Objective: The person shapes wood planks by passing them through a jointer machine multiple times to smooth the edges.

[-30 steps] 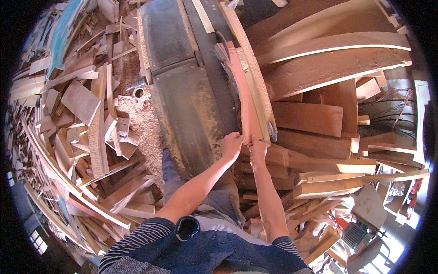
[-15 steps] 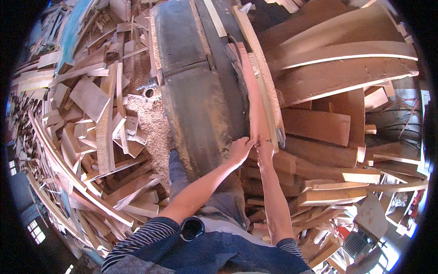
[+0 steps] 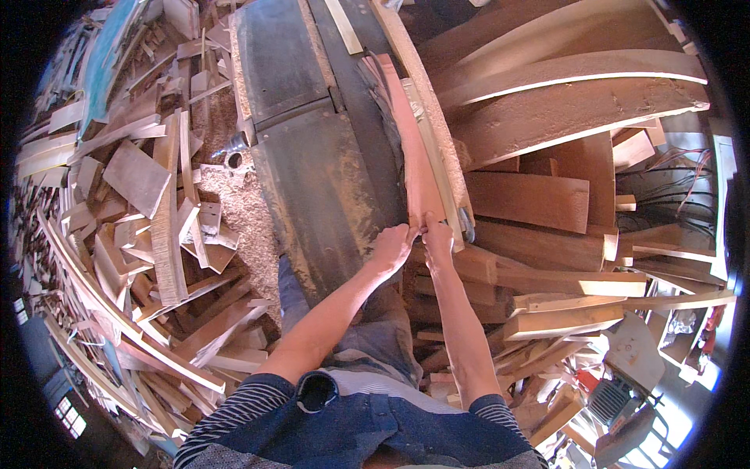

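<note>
A long, narrow reddish wooden board (image 3: 406, 133) lies lengthwise on a dark metal machine table (image 3: 312, 180), beside a pale wooden fence (image 3: 437, 125). Both hands are at its near end, with the fingertips close together. My left hand (image 3: 393, 244) grips the left side of that end, fingers closed. At the right side, my right hand (image 3: 437, 238) is likewise closed on the board. The undersides of the fingers are hidden. Ahead of the board, a pale wood strip (image 3: 344, 25) lies on the same table.
Wood offcuts (image 3: 137, 178) are heaped left of the machine, with sawdust (image 3: 250, 211) between. A metal fitting with a round hole (image 3: 234, 160) juts from the table's left side. Large curved brown boards (image 3: 578, 117) and stacked timber (image 3: 562, 316) crowd the right.
The whole view has shifted, so the machine and my hands appear slightly farther left and higher. My hands keep their grip on the board's near end, with little visible movement along the table.
</note>
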Tool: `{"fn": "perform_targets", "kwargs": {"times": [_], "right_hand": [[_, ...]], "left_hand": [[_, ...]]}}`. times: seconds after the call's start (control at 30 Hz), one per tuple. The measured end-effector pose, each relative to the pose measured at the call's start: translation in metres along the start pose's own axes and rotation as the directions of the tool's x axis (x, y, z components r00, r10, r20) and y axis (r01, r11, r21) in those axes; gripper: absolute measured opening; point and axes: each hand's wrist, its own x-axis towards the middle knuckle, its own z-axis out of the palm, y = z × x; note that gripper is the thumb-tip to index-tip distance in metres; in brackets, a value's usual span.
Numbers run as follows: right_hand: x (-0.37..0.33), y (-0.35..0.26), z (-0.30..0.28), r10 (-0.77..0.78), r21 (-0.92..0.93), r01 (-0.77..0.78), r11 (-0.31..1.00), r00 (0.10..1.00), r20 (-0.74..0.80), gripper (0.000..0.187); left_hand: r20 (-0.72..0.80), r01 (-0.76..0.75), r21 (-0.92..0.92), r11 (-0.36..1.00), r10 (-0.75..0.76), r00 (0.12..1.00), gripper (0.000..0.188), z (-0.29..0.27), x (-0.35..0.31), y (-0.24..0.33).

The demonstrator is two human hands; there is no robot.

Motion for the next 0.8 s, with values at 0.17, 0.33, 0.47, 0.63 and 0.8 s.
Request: {"fn": "perform_targets", "kwargs": {"times": [0.17,0.33,0.47,0.63,0.8], "right_hand": [[0.006,-0.005,-0.001,0.011,0.012,-0.012,1.000,1.000,0.012,0.048],[0.016,-0.005,0.009,-0.014,0.000,0.014,1.000,0.999,0.038,0.042],[0.034,0.008,0.009,-0.057,0.023,0.056,0.998,0.998,0.027,0.042],[0.025,-0.011,0.010,-0.017,0.050,0.013,0.999,0.996,0.082,0.048],[0.025,-0.016,0.017,0.013,0.005,-0.014,1.000,0.995,0.098,0.047]], "left_hand": [[-0.027,-0.019,0.033,0.999,0.020,0.999,0.048,-0.001,0.005,0.004],[-0.061,-0.038,0.045,0.998,0.041,0.997,0.046,-0.004,0.010,-0.001],[-0.026,-0.141,0.003,0.990,0.141,0.990,0.035,-0.006,0.015,0.003],[-0.067,-0.049,0.018,0.999,0.050,0.997,0.045,-0.009,0.017,0.004],[-0.078,0.023,-0.030,0.999,-0.025,0.997,0.046,-0.017,0.021,-0.002]]}}
